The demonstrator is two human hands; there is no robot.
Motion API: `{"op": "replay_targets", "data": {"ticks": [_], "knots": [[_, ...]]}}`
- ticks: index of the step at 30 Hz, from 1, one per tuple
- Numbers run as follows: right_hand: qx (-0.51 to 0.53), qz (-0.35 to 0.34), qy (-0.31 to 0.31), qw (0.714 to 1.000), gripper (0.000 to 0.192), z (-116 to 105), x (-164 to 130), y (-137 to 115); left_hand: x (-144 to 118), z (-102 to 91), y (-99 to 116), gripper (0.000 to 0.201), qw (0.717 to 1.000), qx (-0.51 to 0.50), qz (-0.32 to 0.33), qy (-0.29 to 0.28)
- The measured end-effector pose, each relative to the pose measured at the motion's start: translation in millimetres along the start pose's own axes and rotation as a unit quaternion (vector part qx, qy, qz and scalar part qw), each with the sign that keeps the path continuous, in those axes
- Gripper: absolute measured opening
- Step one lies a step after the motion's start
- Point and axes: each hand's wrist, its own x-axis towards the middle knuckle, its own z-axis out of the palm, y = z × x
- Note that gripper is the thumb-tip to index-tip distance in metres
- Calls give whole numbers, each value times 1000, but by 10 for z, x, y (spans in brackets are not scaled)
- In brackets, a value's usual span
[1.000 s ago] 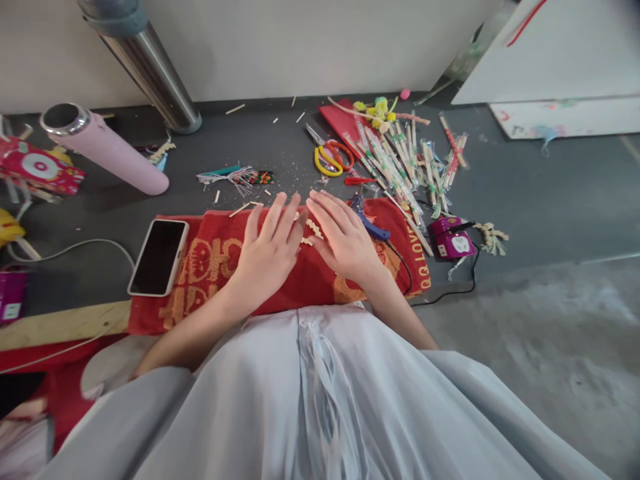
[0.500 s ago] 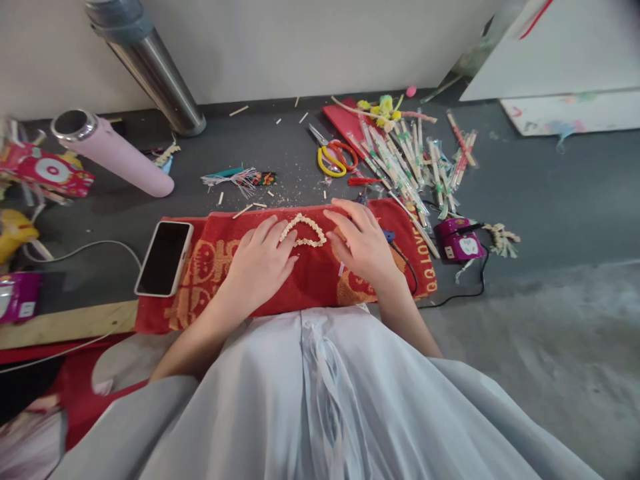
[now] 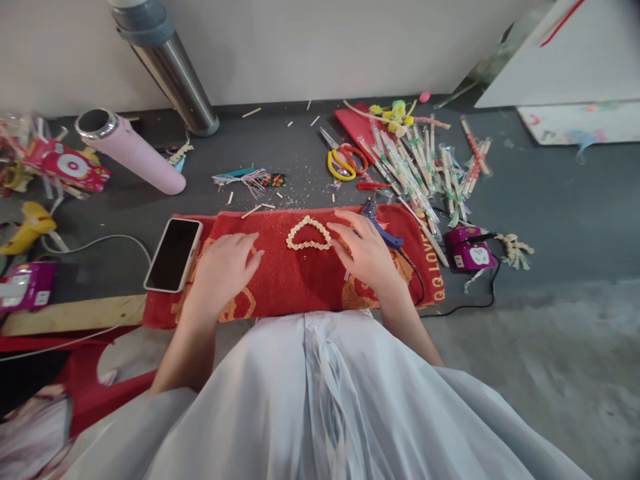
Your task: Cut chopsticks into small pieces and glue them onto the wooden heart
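Observation:
A loop of small pale pieces [image 3: 309, 246], roughly heart-shaped, lies flat on a folded red towel [image 3: 280, 280]. My right hand [image 3: 364, 252] is just right of the loop, fingers spread and fingertips close to its right edge; whether they touch it I cannot tell. My left hand [image 3: 223, 272] is over the left part of the towel, fingers loosely apart with nothing in them, well away from the loop. Beyond my right hand lies a blue glue gun [image 3: 384, 232], partly hidden by it, with a black cord.
A phone [image 3: 173, 255] lies at the towel's left. Behind stand a pink bottle [image 3: 135, 153] and a steel flask [image 3: 175, 77]. Scissors [image 3: 345, 160] and wrapped sticks [image 3: 405, 163] lie at the back right. A purple box [image 3: 466, 249] sits beside the towel.
My left hand has left the loop's left side and moved left. My right hand stays near the loop's right edge. The whole view has shifted slightly.

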Motion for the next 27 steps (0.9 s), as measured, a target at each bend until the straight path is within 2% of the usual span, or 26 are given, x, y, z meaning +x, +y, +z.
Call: {"op": "replay_targets", "data": {"ticks": [13, 27], "knots": [[-12, 1, -41, 999, 30, 33, -40, -3, -25, 132, 95, 43, 995, -71, 52, -41], [12, -7, -70, 997, 27, 64, -49, -30, -50, 144, 145, 42, 989, -112, 52, -76]]}}
